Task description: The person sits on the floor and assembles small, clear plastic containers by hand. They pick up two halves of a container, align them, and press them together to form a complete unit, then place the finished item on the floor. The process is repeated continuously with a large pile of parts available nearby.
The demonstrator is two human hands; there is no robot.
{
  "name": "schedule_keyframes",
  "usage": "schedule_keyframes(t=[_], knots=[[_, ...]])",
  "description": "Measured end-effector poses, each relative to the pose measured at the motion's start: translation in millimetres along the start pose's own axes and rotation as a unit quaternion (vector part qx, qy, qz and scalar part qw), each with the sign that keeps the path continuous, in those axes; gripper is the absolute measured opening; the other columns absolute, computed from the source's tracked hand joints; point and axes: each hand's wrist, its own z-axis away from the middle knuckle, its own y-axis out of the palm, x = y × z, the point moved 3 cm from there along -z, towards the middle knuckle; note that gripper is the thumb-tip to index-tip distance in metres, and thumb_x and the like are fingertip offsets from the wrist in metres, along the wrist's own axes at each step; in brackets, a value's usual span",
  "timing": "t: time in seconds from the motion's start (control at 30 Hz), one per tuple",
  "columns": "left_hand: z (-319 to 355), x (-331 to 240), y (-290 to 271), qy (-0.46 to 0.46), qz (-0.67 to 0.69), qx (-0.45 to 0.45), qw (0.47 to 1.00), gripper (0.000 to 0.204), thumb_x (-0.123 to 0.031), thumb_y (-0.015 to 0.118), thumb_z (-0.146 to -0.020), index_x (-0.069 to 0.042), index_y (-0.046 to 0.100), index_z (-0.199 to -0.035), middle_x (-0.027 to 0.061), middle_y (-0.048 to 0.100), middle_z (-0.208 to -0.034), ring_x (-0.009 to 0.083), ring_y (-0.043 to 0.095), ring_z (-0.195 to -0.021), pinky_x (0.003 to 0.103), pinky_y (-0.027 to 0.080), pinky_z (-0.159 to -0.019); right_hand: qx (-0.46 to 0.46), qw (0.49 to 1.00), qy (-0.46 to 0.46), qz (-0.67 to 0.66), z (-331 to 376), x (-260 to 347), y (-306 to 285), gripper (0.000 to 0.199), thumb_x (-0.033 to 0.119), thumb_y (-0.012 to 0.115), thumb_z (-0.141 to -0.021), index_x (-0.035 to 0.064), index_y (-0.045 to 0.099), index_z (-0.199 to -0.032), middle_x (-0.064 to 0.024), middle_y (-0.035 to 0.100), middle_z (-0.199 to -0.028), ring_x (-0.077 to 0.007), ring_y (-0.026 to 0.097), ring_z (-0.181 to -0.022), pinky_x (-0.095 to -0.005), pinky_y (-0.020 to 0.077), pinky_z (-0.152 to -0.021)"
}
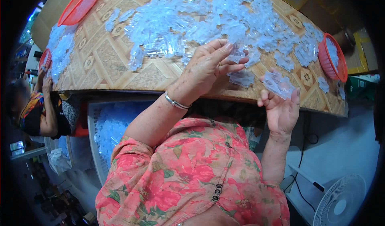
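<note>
Wearing a metal bracelet, my left hand point(208, 65) pinches a small clear plastic piece point(239, 52) between thumb and fingers, just above the near part of the table. To its right, my right hand point(282, 113) is turned palm up, its fingers curled round a larger clear plastic piece point(278, 85), or a few lying together; I cannot tell which. Below my left fingertips, a few more clear pieces point(241, 78) lie near the table edge. Farther back spreads a big heap of bluish clear plastic pieces point(224, 15).
Red baskets stand at the table's far left point(71, 10) and right point(339, 65) ends. A crate point(93, 135) of clear pieces sits below the edge on my left. A white fan point(340, 206) stands at lower right. Another person point(46, 109) works at far left.
</note>
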Motion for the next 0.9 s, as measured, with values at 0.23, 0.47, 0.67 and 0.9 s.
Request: schedule_keyframes(t=[0.23,0.47,0.67,0.9], knots=[[10,19,26,0.003,-0.017,0.015,1.0,0.033,-0.019,0.058,-0.101,0.001,0.052,-0.127,0.0159,0.064,-0.124,0.0195,0.065,-0.112,0.032,0.054,-0.097,0.077,0.996,0.031,-0.04,2,-6,37,0.092,0.064,0.049,-0.096,-0.0105,0.031,-0.148,-0.0223,0.059,-0.125,-0.0231,0.062,-0.089,-0.0356,0.0575,-0.068],[15,21,24,0.033,-0.054,-0.004,0.998,0.036,-0.006,0.066,-0.093,0.0,0.054,-0.127,0.0112,0.069,-0.114,0.0143,0.066,-0.102,0.027,0.054,-0.089,0.063,0.993,0.025,-0.098,-5,-10,30,0.087,0.061,0.046,-0.098,-0.0121,0.035,-0.145,-0.0241,0.06,-0.123,-0.0258,0.062,-0.092,-0.0372,0.0575,-0.068],[13,21,22,0.129,-0.088,0.008,0.988,0.044,0.0,0.063,-0.092,-0.001,0.052,-0.134,0.0117,0.066,-0.118,0.0163,0.064,-0.108,0.029,0.053,-0.095,0.06,0.991,0.045,-0.108,-5,-13,33,0.086,0.061,0.045,-0.099,-0.0122,0.036,-0.144,-0.0265,0.061,-0.123,-0.0246,0.062,-0.091,-0.0374,0.0574,-0.068],[20,12,21,0.084,-0.079,0.051,0.992,0.047,-0.022,0.051,-0.104,0.002,0.043,-0.144,0.0165,0.061,-0.127,0.022,0.063,-0.113,0.037,0.054,-0.099,0.046,0.995,0.026,-0.087,-3,-10,27,0.083,0.059,0.044,-0.1,-0.0118,0.039,-0.143,-0.026,0.062,-0.122,-0.023,0.062,-0.09,-0.0356,0.057,-0.068]])
